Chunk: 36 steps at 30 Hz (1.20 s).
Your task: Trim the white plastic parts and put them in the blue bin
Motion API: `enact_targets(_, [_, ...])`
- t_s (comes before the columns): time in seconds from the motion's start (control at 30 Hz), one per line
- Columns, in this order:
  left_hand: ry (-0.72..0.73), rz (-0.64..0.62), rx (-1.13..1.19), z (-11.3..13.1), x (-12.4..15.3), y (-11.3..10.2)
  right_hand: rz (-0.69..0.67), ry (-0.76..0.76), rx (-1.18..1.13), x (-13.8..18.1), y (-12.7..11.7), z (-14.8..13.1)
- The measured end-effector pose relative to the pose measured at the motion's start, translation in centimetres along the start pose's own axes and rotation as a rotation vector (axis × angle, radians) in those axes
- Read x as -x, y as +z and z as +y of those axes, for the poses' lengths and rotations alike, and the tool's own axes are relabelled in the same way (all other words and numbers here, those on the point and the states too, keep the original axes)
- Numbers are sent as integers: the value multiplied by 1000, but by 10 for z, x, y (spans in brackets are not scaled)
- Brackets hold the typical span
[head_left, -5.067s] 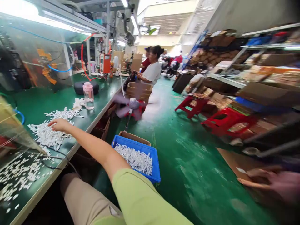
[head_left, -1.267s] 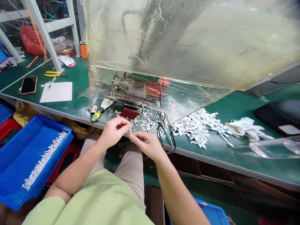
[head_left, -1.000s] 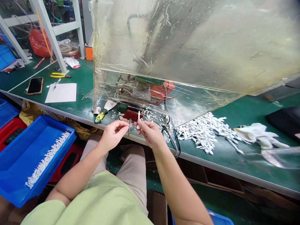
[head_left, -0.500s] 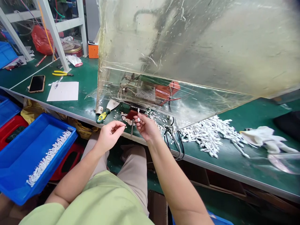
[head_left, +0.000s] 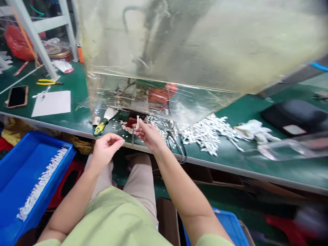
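Note:
Between the thumb and fingers of my right hand point(head_left: 148, 134) stands a small white plastic piece point(head_left: 137, 122), held upright near the bench edge. My left hand point(head_left: 106, 147) is a little to the left and nearer my body, thumb and fingertips pinched together; anything in the pinch is too small to name. Just beyond my right hand, a dark red block point(head_left: 131, 122) sits under the clear plastic shield point(head_left: 164, 51), with small white bits scattered about it. A large pile of white plastic pieces point(head_left: 207, 135) lies on the bench to the right.
A scraper with a yellow-green handle point(head_left: 101, 126) lies left of the block. Farther left are paper point(head_left: 51, 103), pliers point(head_left: 48, 82) and a phone point(head_left: 17, 96). A blue tray point(head_left: 23, 167) holds a row of white pieces. Black cables point(head_left: 183, 150) hang over the edge; a white glove point(head_left: 256, 131) lies right.
The view has swung to the right, so the bench things appear farther left. My right hand still holds the white piece, which now stands more clearly in sight. The left hand stays pinched.

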<state>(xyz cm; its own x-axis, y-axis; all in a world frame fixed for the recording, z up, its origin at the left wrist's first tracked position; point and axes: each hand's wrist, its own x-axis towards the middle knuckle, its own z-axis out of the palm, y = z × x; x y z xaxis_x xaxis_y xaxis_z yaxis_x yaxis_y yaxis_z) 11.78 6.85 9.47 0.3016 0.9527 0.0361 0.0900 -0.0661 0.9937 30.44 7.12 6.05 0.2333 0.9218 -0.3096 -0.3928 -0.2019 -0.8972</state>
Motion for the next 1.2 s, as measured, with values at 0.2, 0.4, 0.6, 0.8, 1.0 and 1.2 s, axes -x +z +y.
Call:
enact_targets(0.2, [-15,147,11,-6,-12,-26,239,-176,877,20,-94,-28])
enact_targets(0.4, [-28,199,83,-8,-28,-23,760,152,1542,12,-208,-49])
enact_targets(0.6, [-31,89,55,2,-26,-4,722,104,1619,-12,-233,-46])
enact_targets(0.8, [14,90,-14,4,-29,-7,665,15,1533,-9,-244,-59])
enact_targets(1.0, [-59,-7,-106,-3,-50,10,794,-192,1201,2,-244,-79])
enact_targets(1.2, [-141,-76,-110,-16,-56,38,753,-402,472,22,-231,-78])
